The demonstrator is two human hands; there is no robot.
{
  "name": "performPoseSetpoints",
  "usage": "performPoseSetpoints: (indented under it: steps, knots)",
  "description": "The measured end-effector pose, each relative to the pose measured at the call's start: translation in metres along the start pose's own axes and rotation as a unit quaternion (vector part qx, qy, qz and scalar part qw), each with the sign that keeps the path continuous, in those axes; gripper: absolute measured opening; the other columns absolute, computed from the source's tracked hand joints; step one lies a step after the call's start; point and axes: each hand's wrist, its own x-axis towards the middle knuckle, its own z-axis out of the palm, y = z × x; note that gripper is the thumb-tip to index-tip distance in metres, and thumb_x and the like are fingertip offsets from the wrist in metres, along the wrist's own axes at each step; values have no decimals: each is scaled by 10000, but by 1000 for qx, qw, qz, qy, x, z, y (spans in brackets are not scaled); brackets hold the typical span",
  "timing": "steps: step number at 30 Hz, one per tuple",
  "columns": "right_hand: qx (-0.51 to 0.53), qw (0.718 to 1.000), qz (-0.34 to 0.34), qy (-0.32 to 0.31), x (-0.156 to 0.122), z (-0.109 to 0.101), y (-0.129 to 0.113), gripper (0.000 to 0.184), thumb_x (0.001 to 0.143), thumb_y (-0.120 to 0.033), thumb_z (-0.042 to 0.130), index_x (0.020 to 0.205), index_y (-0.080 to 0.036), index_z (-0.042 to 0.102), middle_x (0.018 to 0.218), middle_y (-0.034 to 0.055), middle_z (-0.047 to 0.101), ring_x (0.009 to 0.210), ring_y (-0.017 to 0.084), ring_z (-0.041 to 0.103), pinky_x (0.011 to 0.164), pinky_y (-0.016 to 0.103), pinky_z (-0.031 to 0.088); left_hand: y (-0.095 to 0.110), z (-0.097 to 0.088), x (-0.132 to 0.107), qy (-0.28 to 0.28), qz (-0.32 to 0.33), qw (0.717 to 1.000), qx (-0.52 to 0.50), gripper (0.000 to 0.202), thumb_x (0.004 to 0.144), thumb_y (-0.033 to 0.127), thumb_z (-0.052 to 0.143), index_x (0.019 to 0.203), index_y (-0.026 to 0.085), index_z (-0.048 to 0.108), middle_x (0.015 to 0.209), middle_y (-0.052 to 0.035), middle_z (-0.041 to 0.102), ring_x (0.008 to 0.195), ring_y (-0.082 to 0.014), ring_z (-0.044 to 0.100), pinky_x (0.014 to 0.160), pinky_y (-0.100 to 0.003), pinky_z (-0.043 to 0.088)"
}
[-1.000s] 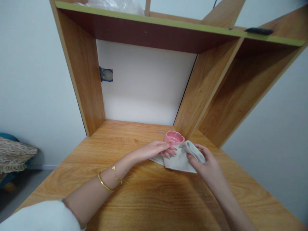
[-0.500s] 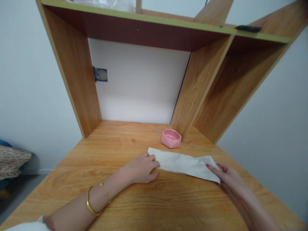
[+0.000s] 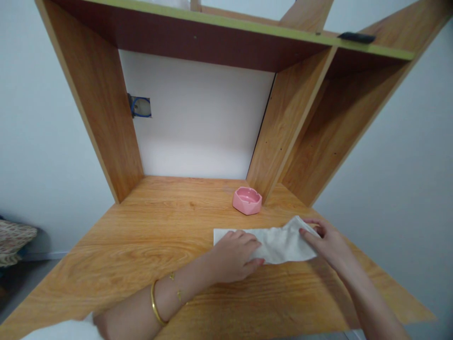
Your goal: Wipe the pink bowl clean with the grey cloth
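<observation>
- Beyond the left hand [image 3: 237, 256] and the right hand [image 3: 327, 243], smooth pale walls [image 3: 406, 165] rise around a wood-grain shelf unit [image 3: 95, 94] with a yellow-green front edge; its white-backed bay stands ahead of the left hand.
- Beneath both hands spreads a honey-brown wood-grain tabletop [image 3: 159, 226], running away from the fingers to the foot of the shelf unit.
- Far out to the left of the left hand, low down, shows a patterned woven fabric [image 3: 16, 238].
- Under the left hand and across to the right hand lies a flat, grey-white strip of cloth [image 3: 283, 245]; one end pokes out past the left knuckles, the other rises in a crumpled peak at the right fingers.
- The left hand is palm down on the cloth, fingers loosely extended, laid on it rather than closed round it.
- The right hand pinches the cloth's near end between thumb and fingers.
- Just past the left fingers, apart from the cloth, sits a pink faceted dish with a notched rim [image 3: 247, 206].
- High above the right hand, a narrow black object [image 3: 356, 37] rests on the shelf unit.
- Behind the left hand, a gold bangle [image 3: 155, 304] circles the forearm.
</observation>
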Motion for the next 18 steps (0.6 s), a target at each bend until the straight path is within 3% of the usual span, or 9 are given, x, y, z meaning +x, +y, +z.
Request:
performPoseSetpoints:
  steps: [3,6,8,13,16,18]
  knots:
    - [-2,996,-86,20,-12,13,-44,389,648,-269,513,1018,-148,524,490,-56,426,460,158,451,449,253,336,-19,-23,-12,29,-112,993,-9,249,826,181,386,994,173,569,1015,-71,588,955,-199,513,839,-329,382]
    - [7,987,-156,-27,-30,39,-84,406,683,-228,475,1085,-171,481,566,-47,435,521,153,470,496,244,346,-42,-36,-25,46,-236,969,-53,239,743,97,402,860,158,603,902,-64,626,854,-184,552,765,-291,410]
    - [-27,979,-186,-77,-44,60,-106,414,710,-195,459,1124,-201,458,635,-30,485,577,153,496,538,240,347,-54,-36,-32,27,-286,952,-102,235,729,98,393,792,147,614,818,-61,646,770,-178,572,703,-274,420]
    - [-120,943,-219,-220,-73,107,-130,403,761,-169,459,1163,-177,435,737,27,588,668,175,549,575,242,336,-65,-18,-39,16,-270,944,-191,254,703,100,377,701,147,627,742,-35,653,715,-155,566,683,-236,413]
    - [-83,925,-226,-294,-82,120,-127,397,768,-208,509,1155,-154,437,821,60,621,719,182,568,603,243,364,-67,-14,-40,26,-277,942,-188,231,683,113,385,619,144,605,648,-19,620,639,-148,541,620,-227,398]
    - [-39,923,-230,-307,-84,120,-122,387,804,-250,489,1172,-147,424,843,63,625,722,174,568,617,244,386,-68,-16,-42,38,-288,939,-183,228,678,120,386,631,141,609,649,-23,620,641,-151,544,619,-230,395]
